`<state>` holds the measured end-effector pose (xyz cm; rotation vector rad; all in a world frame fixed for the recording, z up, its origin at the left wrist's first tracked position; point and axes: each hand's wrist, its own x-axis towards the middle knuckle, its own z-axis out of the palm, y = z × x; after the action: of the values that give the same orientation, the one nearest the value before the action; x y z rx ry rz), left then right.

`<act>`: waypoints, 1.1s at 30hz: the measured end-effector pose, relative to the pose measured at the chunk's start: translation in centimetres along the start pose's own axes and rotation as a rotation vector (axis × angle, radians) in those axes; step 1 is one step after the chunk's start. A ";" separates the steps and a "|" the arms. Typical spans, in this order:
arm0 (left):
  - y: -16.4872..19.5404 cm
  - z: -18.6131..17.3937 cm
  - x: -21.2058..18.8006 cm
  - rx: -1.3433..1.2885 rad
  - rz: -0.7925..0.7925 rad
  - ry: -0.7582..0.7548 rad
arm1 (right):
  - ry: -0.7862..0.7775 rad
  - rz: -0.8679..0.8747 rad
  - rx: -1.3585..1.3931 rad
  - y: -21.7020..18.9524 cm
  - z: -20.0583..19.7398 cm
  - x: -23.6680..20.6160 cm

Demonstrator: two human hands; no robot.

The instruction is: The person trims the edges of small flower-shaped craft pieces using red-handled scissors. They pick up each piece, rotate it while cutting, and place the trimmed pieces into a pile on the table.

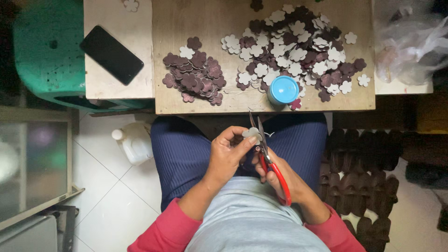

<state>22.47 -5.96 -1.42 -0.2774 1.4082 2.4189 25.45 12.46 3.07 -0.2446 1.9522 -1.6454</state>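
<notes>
Head view: my left hand (227,151) pinches pale flower-shaped cutout (252,134) between thumb and fingertips, over my lap. My right hand (280,175) beside it, closed round red-handled scissors (267,154), blades parted, tips touching cutout. Beyond hands, on wooden board (186,105): blue-capped jar (283,89) nearest, big mixed pile of cutouts (294,51) past it, smaller dark pile (196,77) beyond left hand. Black phone (111,54) farther left.

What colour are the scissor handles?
Red, on the scissors in the right hand; head view.
</notes>
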 end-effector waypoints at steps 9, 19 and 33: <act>1.2 -0.5 0.1 -0.134 0.141 -0.031 | -0.021 0.015 -0.167 -0.8 -0.2 0.0; 1.5 -1.0 0.3 -0.128 0.098 -0.031 | -0.037 0.020 -0.129 -0.7 -0.4 -0.1; 2.6 -1.0 -0.1 0.010 -0.003 -0.099 | -0.054 0.046 -0.125 -0.7 -0.4 -0.2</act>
<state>21.60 -8.03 0.22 -0.1546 1.3748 2.3880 25.21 12.72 3.79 -0.2870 2.0074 -1.4747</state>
